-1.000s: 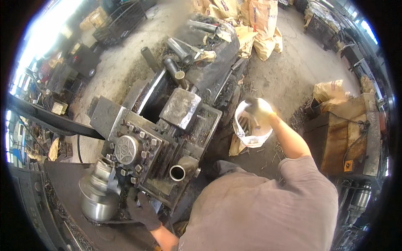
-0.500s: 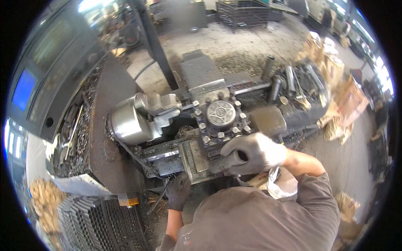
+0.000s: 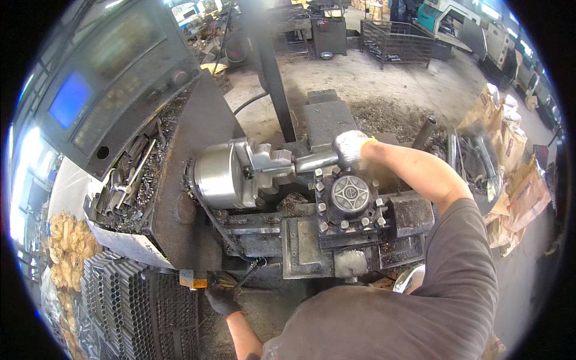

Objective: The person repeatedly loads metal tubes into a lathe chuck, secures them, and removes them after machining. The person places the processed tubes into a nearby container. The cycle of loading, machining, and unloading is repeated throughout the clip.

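Observation:
My right hand (image 3: 350, 149), in a pale glove, closes round a short metal tube (image 3: 315, 162). The tube lies level, its left end at the stepped jaws (image 3: 273, 163) of the lathe chuck (image 3: 219, 177). I cannot tell whether the jaws grip it. Just in front of that hand is the square tool post (image 3: 350, 197), with bolts round its top. Low at the left, my left hand (image 3: 223, 300) wears a dark glove, beside an orange-yellow block (image 3: 193, 279) and a thin dark rod (image 3: 247, 275). Its fingers are too dark to make out.
Stacked tubes (image 3: 114, 288) fill the lower left. A chip-covered ledge (image 3: 135, 180) holds loose tools below the control panel (image 3: 90, 114). Paper sacks (image 3: 525, 195) stand at the right, near more tubes (image 3: 425, 132). A dark post (image 3: 276, 84) rises behind the chuck.
My right hand has moved from in front of the tool post to behind it, bringing the tube to the chuck jaws. My left hand has moved away from the carriage, down and left. The view has shifted.

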A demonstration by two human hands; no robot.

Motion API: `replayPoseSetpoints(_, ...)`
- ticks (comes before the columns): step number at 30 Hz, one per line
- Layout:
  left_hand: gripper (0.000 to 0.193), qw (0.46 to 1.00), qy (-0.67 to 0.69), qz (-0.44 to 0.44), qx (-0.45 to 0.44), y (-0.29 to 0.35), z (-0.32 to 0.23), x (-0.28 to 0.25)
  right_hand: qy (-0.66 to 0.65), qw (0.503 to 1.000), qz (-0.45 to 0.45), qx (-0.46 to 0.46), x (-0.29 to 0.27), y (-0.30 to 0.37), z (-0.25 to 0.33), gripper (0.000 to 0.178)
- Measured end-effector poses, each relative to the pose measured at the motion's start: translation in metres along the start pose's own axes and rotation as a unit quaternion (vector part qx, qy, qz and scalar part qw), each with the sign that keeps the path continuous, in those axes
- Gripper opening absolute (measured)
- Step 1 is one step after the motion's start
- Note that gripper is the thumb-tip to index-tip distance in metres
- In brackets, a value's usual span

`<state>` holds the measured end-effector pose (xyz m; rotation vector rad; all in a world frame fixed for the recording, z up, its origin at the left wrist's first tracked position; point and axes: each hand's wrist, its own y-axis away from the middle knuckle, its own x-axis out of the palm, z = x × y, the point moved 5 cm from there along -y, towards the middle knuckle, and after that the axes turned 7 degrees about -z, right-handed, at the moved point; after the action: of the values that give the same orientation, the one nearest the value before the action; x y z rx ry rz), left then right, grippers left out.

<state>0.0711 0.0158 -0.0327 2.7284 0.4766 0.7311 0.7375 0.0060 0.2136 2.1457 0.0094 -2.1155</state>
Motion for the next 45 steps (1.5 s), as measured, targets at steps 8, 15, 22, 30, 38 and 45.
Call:
replayPoseSetpoints(8, 0.042, 0.996, -0.022, -0.087, 0.002, 0.0, -0.07, 0.008, -0.19, 0.98, 0.051, 0.009, 0.032, -0.018, 0.003, 0.024)
replayPoseSetpoints(15, 0.028, 0.984, -0.002, 0.048, -0.17, -0.019, -0.076, -0.009, -0.438, 0.857, 0.183, 0.2, -0.027, -0.09, 0.085, 0.092)
replayPoseSetpoints(22, 0.028, 0.927, -0.329, -0.017, 0.179, -0.039, -0.067, -0.044, -0.242, 0.961, -0.073, 0.113, -0.079, -0.034, 0.112, 0.081)
replayPoseSetpoints(30, 0.042, 0.634, -0.39, -0.056, 0.665, 0.091, -0.193, 0.138, -0.356, 0.757, -0.486, 0.255, -0.084, 0.203, 0.132, 0.023)
replayPoseSetpoints(38, 0.066, 0.5, -0.571, 0.04, 0.65, 0.058, -0.263, 0.476, -0.469, 0.706, -0.483, 0.223, -0.025, 0.258, 0.176, 0.038)
replayPoseSetpoints(45, 0.089, 0.48, -0.703, 0.03, 0.523, -0.002, -0.27, 0.557, -0.551, 0.724, -0.329, 0.251, 0.005, 0.262, 0.202, 0.029)
